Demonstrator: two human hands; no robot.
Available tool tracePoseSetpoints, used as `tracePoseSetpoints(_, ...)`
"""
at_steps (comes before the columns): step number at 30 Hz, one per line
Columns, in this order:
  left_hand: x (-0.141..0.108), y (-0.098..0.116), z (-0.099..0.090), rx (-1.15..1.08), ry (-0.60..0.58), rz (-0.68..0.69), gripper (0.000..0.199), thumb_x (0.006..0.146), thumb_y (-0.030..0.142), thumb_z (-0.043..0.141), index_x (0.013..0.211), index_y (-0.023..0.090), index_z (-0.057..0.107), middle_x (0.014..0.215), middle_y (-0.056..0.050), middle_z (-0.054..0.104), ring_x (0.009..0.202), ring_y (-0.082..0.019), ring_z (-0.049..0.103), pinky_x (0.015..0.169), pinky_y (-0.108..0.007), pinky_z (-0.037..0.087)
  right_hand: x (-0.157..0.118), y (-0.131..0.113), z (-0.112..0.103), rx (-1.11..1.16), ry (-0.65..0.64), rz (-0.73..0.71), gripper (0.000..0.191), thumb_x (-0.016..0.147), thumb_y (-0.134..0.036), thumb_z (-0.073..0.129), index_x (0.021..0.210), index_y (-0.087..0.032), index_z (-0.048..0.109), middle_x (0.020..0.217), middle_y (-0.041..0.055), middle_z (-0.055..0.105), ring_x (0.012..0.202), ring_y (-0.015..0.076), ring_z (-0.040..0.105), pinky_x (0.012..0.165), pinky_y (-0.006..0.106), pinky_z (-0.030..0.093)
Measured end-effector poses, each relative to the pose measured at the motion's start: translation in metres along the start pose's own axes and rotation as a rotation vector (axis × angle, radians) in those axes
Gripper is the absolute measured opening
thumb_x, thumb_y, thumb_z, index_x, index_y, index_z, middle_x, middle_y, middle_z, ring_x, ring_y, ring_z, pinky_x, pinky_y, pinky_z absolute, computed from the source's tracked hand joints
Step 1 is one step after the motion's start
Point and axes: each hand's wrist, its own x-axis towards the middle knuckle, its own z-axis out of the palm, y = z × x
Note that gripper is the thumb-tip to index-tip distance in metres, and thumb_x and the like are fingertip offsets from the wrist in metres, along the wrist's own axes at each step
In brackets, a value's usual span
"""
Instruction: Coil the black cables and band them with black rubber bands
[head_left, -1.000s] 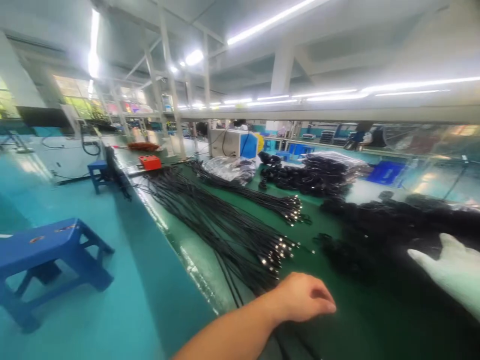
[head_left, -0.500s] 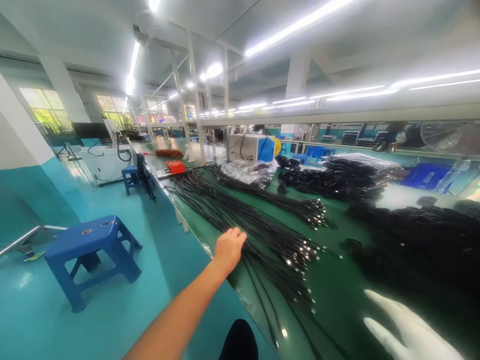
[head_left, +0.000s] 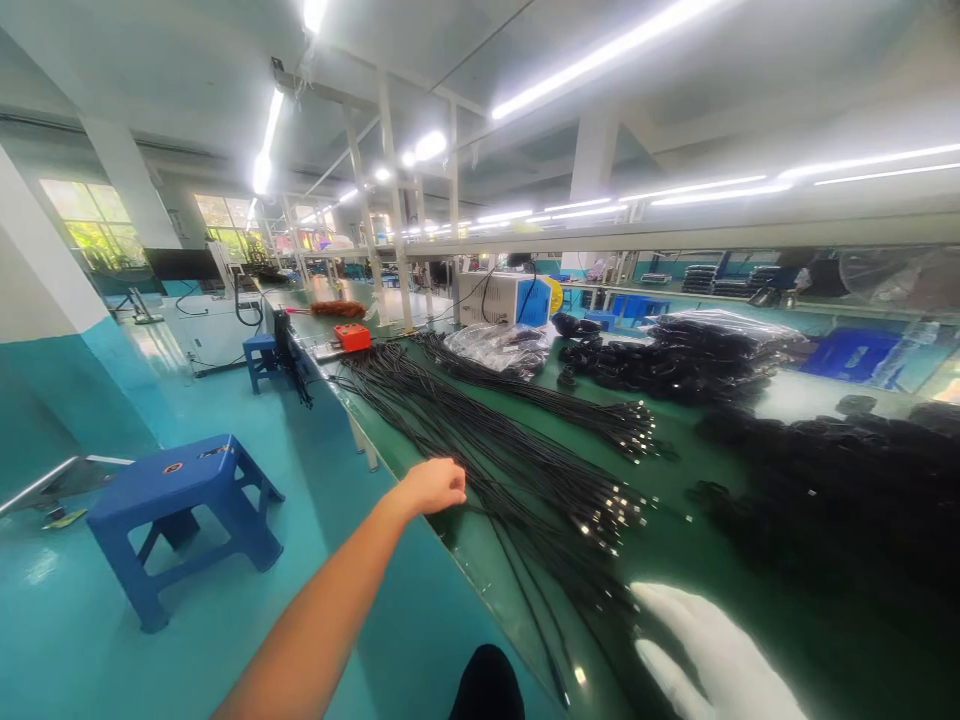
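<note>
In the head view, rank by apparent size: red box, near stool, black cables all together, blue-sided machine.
1. Black cables
2. Near stool, enlarged by nearness
3. Blue-sided machine
4. Red box

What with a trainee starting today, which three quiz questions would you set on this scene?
1. Multiple choice: which hand wears the white glove?
A) left
B) right
C) both

2. True or false: the nearest stool stands on top of the bench.

3. Fill in the blank: the small box by the far end of the cables is coloured ____.

Key:
1. B, the right hand
2. False; it stands on the floor
3. Red
</note>
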Motion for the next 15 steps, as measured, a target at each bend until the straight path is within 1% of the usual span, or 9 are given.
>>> tracePoseSetpoints(3,0.017,0.001,-0.005,0.017,0.044,-0.01,0.029,0.09,0.031,0.051,0.114,0.016,0.054,0.115,-0.008,0.056,0.097,-0.019,0.058,0.082,-0.04,0.051,0.022,-0.026,0.002,-0.027,0.051,-0.091,0.04,0.088,-0.038,0.036,0.115,-0.024,0.061,0.122,0.0066,0.059,0.114,0.0267,0.054,0.096,0.046,0.046)
tracePoseSetpoints(6,0.036,0.009,-0.002,0.023,0.067,0.019,0.028,0.09,0.031,0.051,0.115,0.017,0.054,0.117,-0.009,0.055,0.099,-0.019,0.057,0.084,-0.04,0.05,0.056,-0.042,0.01,-0.086,0.058,-0.174,0.041,0.091,-0.024,0.03,0.122,-0.019,0.057,0.128,0.0075,0.055,0.12,0.0246,0.048,0.104,0.044,0.036)
tracePoseSetpoints(8,0.045,0.013,-0.001,0.017,0.058,0.049,0.028,0.09,0.031,0.051,0.114,0.017,0.055,0.116,-0.008,0.056,0.098,-0.019,0.058,0.083,-0.039,0.05,0.079,-0.05,0.016,-0.166,0.035,-0.191,0.044,0.088,-0.017,0.035,0.13,-0.018,0.049,0.134,0.0085,0.049,0.126,0.0261,0.042,0.106,0.047,0.03)
tracePoseSetpoints(9,0.047,0.013,-0.001,0.014,0.064,0.058,0.028,0.09,0.031,0.051,0.114,0.017,0.055,0.116,-0.008,0.056,0.097,-0.019,0.058,0.083,-0.039,0.051,0.088,-0.052,0.018,-0.216,0.02,-0.173,0.046,0.086,-0.016,0.041,0.132,-0.018,0.047,0.133,0.0103,0.051,0.125,0.0282,0.043,0.106,0.05,0.028)
tracePoseSetpoints(10,0.048,0.013,-0.003,0.01,0.084,0.06,0.028,0.09,0.031,0.051,0.114,0.017,0.055,0.116,-0.008,0.056,0.097,-0.019,0.058,0.082,-0.039,0.051,0.095,-0.055,0.019,-0.26,0.009,-0.15,0.047,0.083,-0.015,0.047,0.13,-0.018,0.049,0.127,0.0118,0.055,0.12,0.03,0.047,0.104,0.053,0.028)
tracePoseSetpoints(12,0.048,0.01,-0.01,0.003,0.171,0.042,0.028,0.09,0.031,0.051,0.113,0.017,0.055,0.115,-0.008,0.057,0.096,-0.019,0.058,0.082,-0.039,0.051,0.101,-0.059,0.019,-0.318,0.009,-0.109,0.036,0.08,-0.014,0.052,0.114,-0.019,0.062,0.105,0.0115,0.066,0.105,0.0303,0.057,0.1,0.054,0.029)
tracePoseSetpoints(13,0.047,0.009,-0.014,-0.002,0.238,0.021,0.028,0.09,0.031,0.051,0.114,0.017,0.055,0.116,-0.008,0.056,0.097,-0.019,0.058,0.083,-0.039,0.05,0.1,-0.061,0.018,-0.329,0.02,-0.104,0.027,0.08,-0.014,0.052,0.101,-0.019,0.068,0.093,0.0099,0.068,0.097,0.0286,0.059,0.099,0.053,0.03)
tracePoseSetpoints(14,0.046,0.009,-0.018,-0.006,0.315,-0.006,0.027,0.091,0.031,0.05,0.114,0.017,0.055,0.118,-0.009,0.055,0.099,-0.019,0.057,0.085,-0.04,0.049,0.097,-0.062,0.017,-0.333,0.028,-0.11,0.023,0.081,-0.013,0.049,0.089,-0.02,0.07,0.083,0.0083,0.068,0.09,0.0268,0.061,0.098,0.05,0.031)
tracePoseSetpoints(15,0.045,0.01,-0.022,-0.012,0.393,-0.033,0.026,0.091,0.03,0.048,0.114,0.018,0.055,0.119,-0.009,0.055,0.103,-0.02,0.056,0.088,-0.041,0.048,0.092,-0.063,0.016,-0.335,0.023,-0.12,0.024,0.081,-0.011,0.048,0.079,-0.02,0.07,0.077,0.0073,0.067,0.086,0.0253,0.061,0.097,0.049,0.032)
